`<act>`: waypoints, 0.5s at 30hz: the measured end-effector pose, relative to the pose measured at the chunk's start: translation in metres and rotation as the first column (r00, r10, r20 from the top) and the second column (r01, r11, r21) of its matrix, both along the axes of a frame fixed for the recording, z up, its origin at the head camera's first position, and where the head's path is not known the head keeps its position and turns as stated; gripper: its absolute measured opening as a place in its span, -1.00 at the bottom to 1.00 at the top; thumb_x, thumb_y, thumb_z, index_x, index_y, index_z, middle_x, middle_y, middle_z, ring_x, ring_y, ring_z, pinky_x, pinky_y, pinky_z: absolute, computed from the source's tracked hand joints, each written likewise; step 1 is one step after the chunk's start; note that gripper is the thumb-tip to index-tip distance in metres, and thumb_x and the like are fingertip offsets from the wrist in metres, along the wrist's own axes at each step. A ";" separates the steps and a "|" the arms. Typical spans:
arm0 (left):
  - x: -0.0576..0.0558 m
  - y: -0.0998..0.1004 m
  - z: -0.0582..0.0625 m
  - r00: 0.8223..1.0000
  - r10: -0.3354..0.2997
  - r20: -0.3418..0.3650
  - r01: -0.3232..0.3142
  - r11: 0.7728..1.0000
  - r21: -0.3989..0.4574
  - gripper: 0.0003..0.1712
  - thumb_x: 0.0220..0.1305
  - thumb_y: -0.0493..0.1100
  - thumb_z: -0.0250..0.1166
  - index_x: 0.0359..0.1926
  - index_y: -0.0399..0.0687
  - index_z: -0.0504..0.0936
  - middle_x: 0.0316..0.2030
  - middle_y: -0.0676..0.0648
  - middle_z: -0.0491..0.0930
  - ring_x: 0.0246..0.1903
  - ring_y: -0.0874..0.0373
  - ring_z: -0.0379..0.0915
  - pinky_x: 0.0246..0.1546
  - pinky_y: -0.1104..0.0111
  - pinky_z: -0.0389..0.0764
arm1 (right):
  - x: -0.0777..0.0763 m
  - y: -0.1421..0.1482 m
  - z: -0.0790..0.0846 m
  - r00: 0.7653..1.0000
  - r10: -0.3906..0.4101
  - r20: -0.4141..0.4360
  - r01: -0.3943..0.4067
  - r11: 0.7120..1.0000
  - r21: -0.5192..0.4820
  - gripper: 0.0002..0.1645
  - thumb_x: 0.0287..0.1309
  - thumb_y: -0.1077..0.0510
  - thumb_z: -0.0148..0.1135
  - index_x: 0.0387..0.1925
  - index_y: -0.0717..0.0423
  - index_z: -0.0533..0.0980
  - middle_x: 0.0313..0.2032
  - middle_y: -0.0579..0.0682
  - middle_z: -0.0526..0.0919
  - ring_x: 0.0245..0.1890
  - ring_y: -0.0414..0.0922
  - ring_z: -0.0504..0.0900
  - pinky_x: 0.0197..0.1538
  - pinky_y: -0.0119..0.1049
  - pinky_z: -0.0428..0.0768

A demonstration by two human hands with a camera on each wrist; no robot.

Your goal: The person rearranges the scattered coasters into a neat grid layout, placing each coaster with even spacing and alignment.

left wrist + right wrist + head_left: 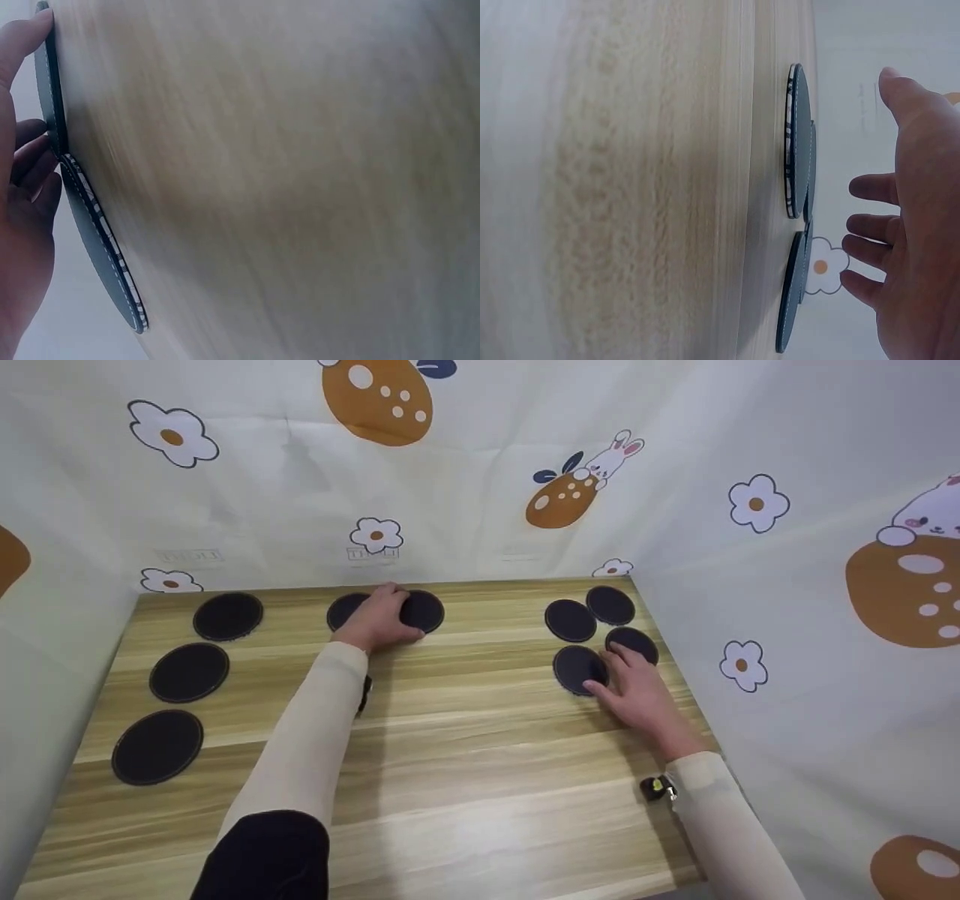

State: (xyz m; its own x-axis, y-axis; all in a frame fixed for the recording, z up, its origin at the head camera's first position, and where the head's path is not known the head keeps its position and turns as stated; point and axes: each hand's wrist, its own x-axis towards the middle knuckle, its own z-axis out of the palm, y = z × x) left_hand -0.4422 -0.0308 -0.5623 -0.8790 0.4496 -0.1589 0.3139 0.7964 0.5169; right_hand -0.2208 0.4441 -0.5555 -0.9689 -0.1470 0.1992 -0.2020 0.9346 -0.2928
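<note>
Near the back edge, my left hand (379, 619) reaches over two black round coasters with stitched rims. Its thumb touches the front edge of the right-hand coaster (426, 611), and its bent fingers lie at that coaster's other side, partly hiding the left-hand coaster (343, 610). In the left wrist view the thumb (26, 37) is on the coaster's rim, with the fingers where the two coasters meet. My right hand (637, 690) hovers with spread fingers above a group of several coasters at the right, nearest the front-left one (579, 670) and the front-right one (634, 645).
Three more black coasters stand in a slanting column at the left, the middle one (189, 672) between the other two. They lie on a wood-grain tabletop (465, 750). A pale cloth printed with flowers and rabbits (465, 495) encloses the table's back and sides.
</note>
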 end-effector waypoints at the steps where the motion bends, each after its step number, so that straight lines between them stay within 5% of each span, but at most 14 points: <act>1: 0.001 -0.001 0.001 1.000 0.002 0.003 -0.002 1.000 0.001 0.13 0.32 0.22 0.57 0.67 -0.28 0.31 0.67 -0.26 0.15 0.63 -0.21 0.15 0.62 -0.09 0.24 | -0.001 -0.001 0.000 1.000 0.004 -0.005 -0.004 1.000 0.001 -0.09 0.45 -0.33 0.38 0.49 0.26 0.53 0.54 0.37 0.42 0.55 0.36 0.38 0.56 0.34 0.32; 8: 0.009 -0.009 0.009 1.000 0.026 -0.007 -0.026 0.999 0.026 0.15 0.32 0.24 0.55 0.70 -0.19 0.28 0.69 -0.23 0.11 0.64 -0.17 0.11 0.64 -0.08 0.22 | -0.004 -0.004 -0.002 0.999 0.030 -0.019 -0.031 1.000 -0.007 -0.12 0.45 -0.29 0.40 0.47 0.28 0.54 0.52 0.39 0.44 0.54 0.37 0.39 0.56 0.37 0.31; 15: 0.026 -0.023 0.024 0.992 -0.041 -0.119 0.042 0.999 0.005 0.06 0.37 0.23 0.53 0.64 -0.25 0.35 0.64 -0.25 0.21 0.62 -0.20 0.13 0.63 -0.09 0.23 | -0.008 -0.007 -0.002 0.999 0.034 0.004 -0.034 0.999 0.003 -0.09 0.46 -0.30 0.38 0.50 0.27 0.51 0.54 0.42 0.40 0.55 0.40 0.36 0.55 0.41 0.30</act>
